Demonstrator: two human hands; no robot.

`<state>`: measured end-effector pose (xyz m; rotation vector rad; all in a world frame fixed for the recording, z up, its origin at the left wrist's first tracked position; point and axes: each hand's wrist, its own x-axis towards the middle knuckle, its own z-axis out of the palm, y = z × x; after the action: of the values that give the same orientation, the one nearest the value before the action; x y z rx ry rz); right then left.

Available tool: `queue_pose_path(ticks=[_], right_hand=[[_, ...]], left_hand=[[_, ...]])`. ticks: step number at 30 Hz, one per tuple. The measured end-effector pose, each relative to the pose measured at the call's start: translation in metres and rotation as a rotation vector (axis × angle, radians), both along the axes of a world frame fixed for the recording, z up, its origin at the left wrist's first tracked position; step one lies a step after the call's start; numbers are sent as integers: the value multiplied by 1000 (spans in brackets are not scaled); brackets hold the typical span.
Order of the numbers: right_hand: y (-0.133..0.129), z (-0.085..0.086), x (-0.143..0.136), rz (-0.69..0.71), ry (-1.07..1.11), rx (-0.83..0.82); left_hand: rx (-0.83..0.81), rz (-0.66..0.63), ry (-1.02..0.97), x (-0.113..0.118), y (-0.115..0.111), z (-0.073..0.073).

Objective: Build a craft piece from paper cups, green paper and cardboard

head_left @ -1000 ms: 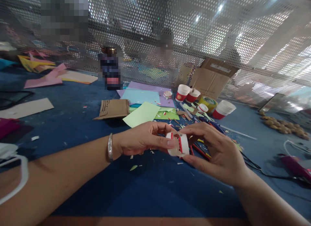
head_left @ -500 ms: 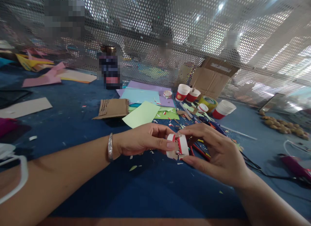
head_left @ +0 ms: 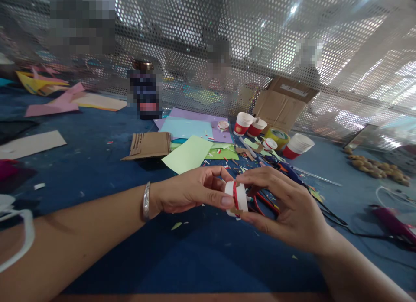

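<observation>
Between my hands is a small white and red paper piece [head_left: 239, 197], made of two cup-like rings set against each other, with bits of brown card at its top and bottom. My left hand [head_left: 198, 191] pinches its left side, thumb in front and fingers behind. My right hand [head_left: 286, 206] holds its right side, index finger at the top and thumb at the bottom. A red-handled tool [head_left: 264, 204] lies on the table just behind, partly covered by my right hand.
Behind my hands lie light green paper [head_left: 188, 154], a cardboard piece [head_left: 151, 145] and many paper scraps. Paper cups [head_left: 243, 123], a tape roll [head_left: 278, 137] and stacked cups [head_left: 297, 146] stand farther back. A perforated metal screen [head_left: 188, 29] borders the table.
The two rings have come together, closing the gap between them. My right hand has shifted slightly left with its part.
</observation>
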<state>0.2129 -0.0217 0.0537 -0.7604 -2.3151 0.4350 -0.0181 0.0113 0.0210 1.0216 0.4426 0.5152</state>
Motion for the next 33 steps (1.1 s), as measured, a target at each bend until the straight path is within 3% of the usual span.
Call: queue_pose_path(ticks=[33], right_hand=[[4,-8,3,21,-91,-6]], left_hand=[[122,137,121,7,-13,3]])
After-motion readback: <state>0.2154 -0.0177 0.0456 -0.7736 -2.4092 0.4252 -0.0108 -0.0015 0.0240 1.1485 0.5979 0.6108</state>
